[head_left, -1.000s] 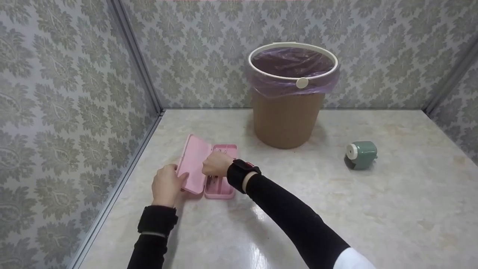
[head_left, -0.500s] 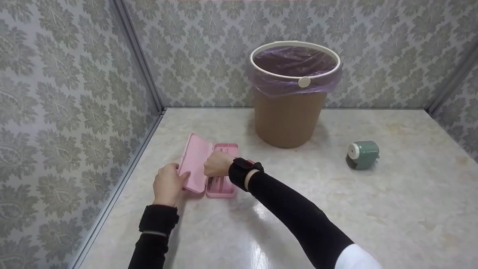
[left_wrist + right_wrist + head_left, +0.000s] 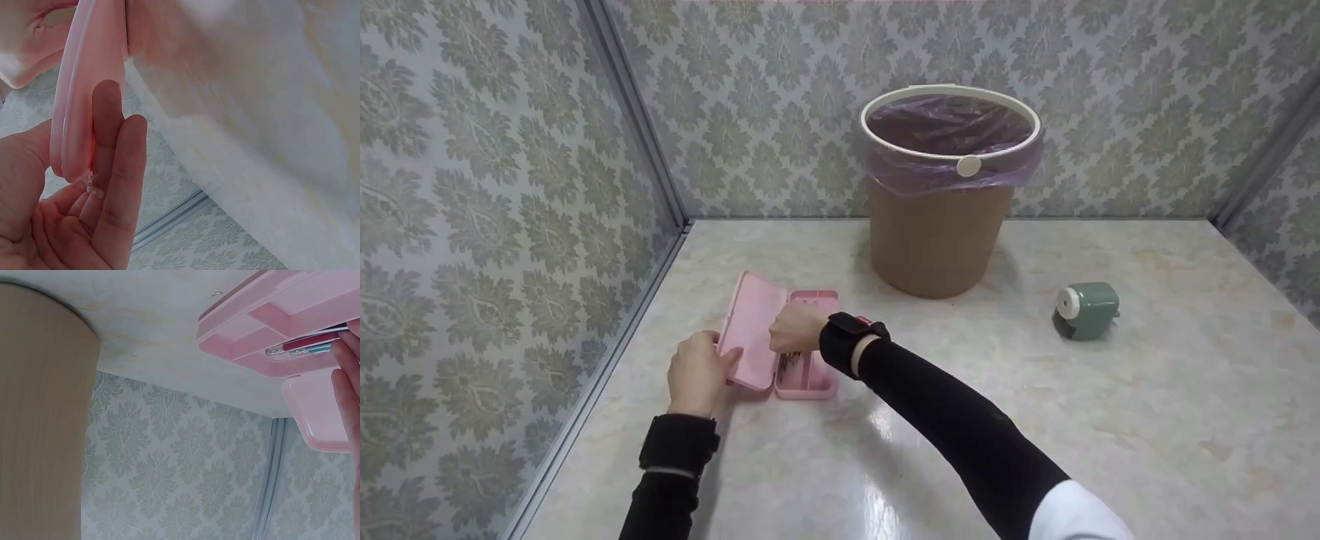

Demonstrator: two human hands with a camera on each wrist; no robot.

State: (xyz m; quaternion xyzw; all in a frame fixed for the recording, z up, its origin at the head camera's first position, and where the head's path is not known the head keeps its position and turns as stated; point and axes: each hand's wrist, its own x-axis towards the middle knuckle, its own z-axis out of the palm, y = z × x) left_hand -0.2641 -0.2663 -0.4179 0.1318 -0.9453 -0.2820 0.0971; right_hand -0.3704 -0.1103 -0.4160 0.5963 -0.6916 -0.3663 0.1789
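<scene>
A pink pencil case (image 3: 808,393) lies with its lid (image 3: 754,322) raised on the left side. My left hand (image 3: 697,371) pinches the lid's outer edge, with the thumb on the inner face and fingers (image 3: 128,163) behind it. Reaching over the case, my right hand (image 3: 799,328) points down into the long compartment. Several pens (image 3: 312,342), one of them red, lie there in the right wrist view. The right fingers (image 3: 347,363) are at the pens' ends, partly out of frame; whether they grip a pen cannot be told.
A brown waste bin (image 3: 937,240) with a purple liner and cream rim stands behind the case. To the right sits a green pencil sharpener (image 3: 1091,310) with a white round part. Patterned walls (image 3: 780,112) border the marbled tabletop (image 3: 997,420).
Both hands stay almost where they were, at the lid and over the case. The head view shifts slightly. The pens in the case's near part have moved a little.
</scene>
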